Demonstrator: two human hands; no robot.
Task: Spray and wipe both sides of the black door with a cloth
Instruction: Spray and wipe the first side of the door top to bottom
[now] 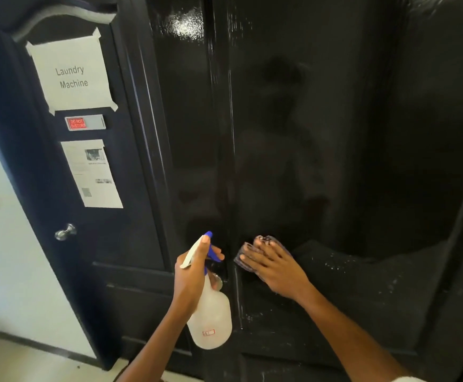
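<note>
One spray bottle (209,312), one cloth (263,248), one black door (321,133). My left hand (194,268) grips the bottle; my right hand (276,267) presses the cloth flat against the door, fingers straight.

Right hand (276,267) presses cloth (266,241) on door (335,133)

Two hands (197,260), one spray bottle (211,318), one cloth (269,241), three paper notices (71,74), perhaps two doorknobs (65,232).
</note>
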